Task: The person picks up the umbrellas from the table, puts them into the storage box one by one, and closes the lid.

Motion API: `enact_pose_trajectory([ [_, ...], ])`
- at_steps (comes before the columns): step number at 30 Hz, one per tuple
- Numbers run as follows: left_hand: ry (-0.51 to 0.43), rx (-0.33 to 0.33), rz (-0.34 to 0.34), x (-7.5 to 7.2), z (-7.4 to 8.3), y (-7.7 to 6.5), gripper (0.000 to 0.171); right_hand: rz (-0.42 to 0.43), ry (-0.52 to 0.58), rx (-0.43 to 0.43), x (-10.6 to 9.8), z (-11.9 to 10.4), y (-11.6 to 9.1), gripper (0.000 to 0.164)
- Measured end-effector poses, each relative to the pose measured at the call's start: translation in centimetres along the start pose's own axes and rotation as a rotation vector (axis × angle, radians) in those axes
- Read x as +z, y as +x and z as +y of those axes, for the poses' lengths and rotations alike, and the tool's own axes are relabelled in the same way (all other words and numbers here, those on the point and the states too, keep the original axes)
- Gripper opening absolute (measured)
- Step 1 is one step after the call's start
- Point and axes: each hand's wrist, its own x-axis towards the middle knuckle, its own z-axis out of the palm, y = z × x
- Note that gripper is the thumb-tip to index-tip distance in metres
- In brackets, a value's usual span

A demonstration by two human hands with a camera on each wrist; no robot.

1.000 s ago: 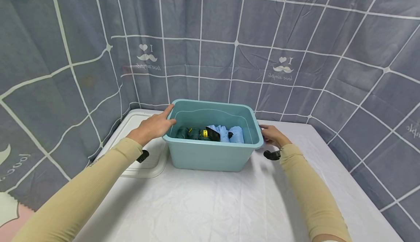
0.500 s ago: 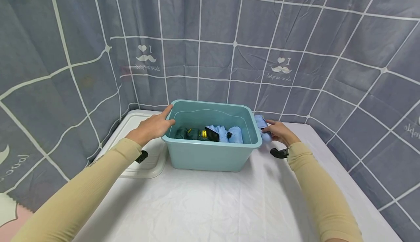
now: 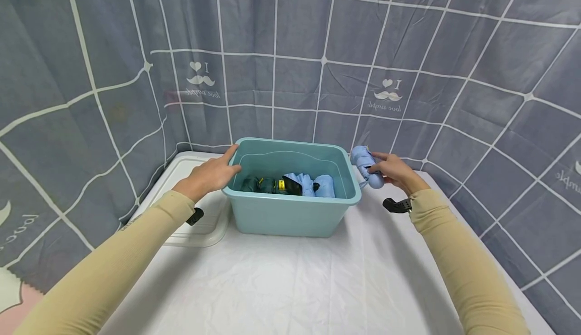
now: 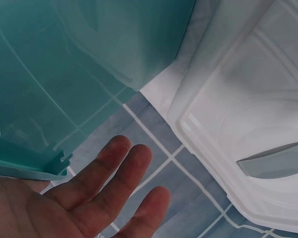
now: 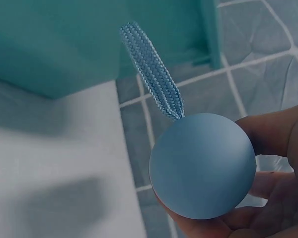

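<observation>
My right hand (image 3: 396, 172) grips a folded light-blue umbrella (image 3: 363, 159) near its handle, just beyond the right end of a teal plastic bin (image 3: 281, 219). In the right wrist view the round end of the umbrella handle (image 5: 202, 166) faces the camera, with a braided wrist strap (image 5: 154, 72) looping off it. My left hand (image 3: 210, 177) rests on the bin's left rim, its fingers fairly straight; in the left wrist view several fingers (image 4: 139, 163) extend outside the bin wall. Inside the bin lie dark green folded bundles (image 3: 269, 185) with a yellow tag and light-blue folded bundles (image 3: 324, 186).
A white lid (image 3: 199, 231) lies on the table to the left, partly behind the left hand and bin. The table has a white cloth (image 3: 290, 284). A grey checked curtain (image 3: 299, 88) closes in the back and both sides.
My right hand has come up and right from beside the bin, bringing the light-blue umbrella into view and raising it to about rim height. The left hand and bin stay put.
</observation>
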Motion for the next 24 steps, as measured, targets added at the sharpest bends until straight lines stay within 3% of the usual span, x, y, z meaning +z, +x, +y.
enact_pose_trajectory([
  [13, -0.009, 0.012, -0.007, -0.1, -0.1, 0.1, 0.074, 0.016, -0.123, -0.037, -0.7, -5.2, -2.7, 0.078],
  [24, -0.008, 0.006, -0.019, -0.1, -0.1, 0.1, 0.073, -0.056, -0.222, -0.073, 0.0, -8.8, -5.0, 0.075],
])
